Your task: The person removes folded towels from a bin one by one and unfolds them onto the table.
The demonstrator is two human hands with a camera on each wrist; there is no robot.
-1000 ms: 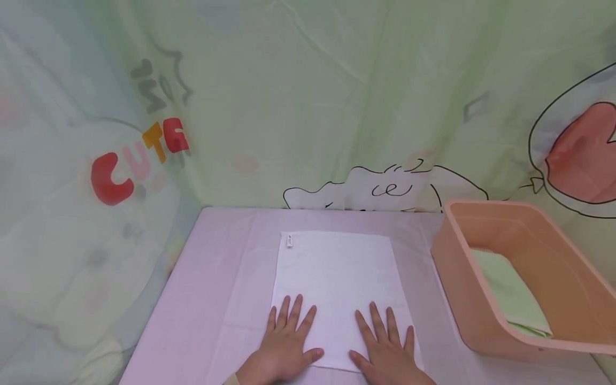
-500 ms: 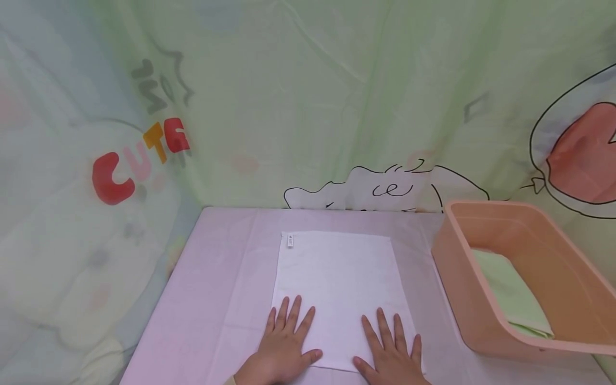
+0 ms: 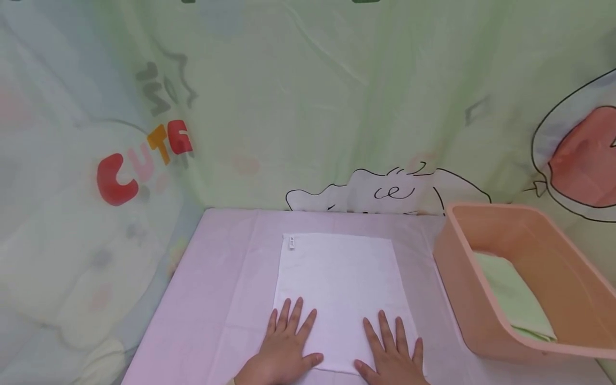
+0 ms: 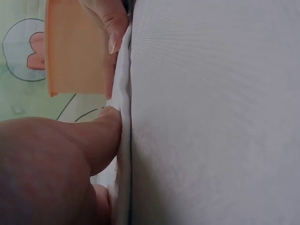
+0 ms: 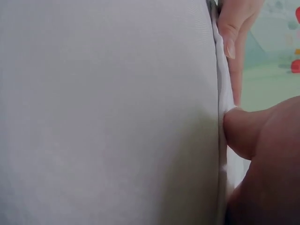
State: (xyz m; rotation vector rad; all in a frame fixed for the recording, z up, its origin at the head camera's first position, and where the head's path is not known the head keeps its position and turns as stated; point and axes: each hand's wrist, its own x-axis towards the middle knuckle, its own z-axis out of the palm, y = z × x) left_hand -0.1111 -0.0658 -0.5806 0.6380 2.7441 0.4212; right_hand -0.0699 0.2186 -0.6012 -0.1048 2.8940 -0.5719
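Note:
A white cloth (image 3: 339, 283), like a small towel with a tag at its far left corner, lies spread flat on the table. My left hand (image 3: 286, 342) rests on its near left part, fingers straight and spread. On the near right part lies my right hand (image 3: 394, 350), its fingers fanned out too. Both thumbs point inward near the close edge of the cloth. In the left wrist view the left thumb (image 4: 105, 136) presses on the cloth's edge; the right wrist view has the right thumb (image 5: 241, 131) touching it likewise.
An orange-pink plastic bin (image 3: 454, 289) stands on the right side of the table, with a folded light green cloth (image 3: 517, 299) inside. The table (image 3: 216, 278) has a pale pink cover. A printed curtain (image 3: 289, 107) hangs behind and on the left.
My right hand has slid a little to the right and toward me over the white cloth. The left hand stays in nearly the same spot.

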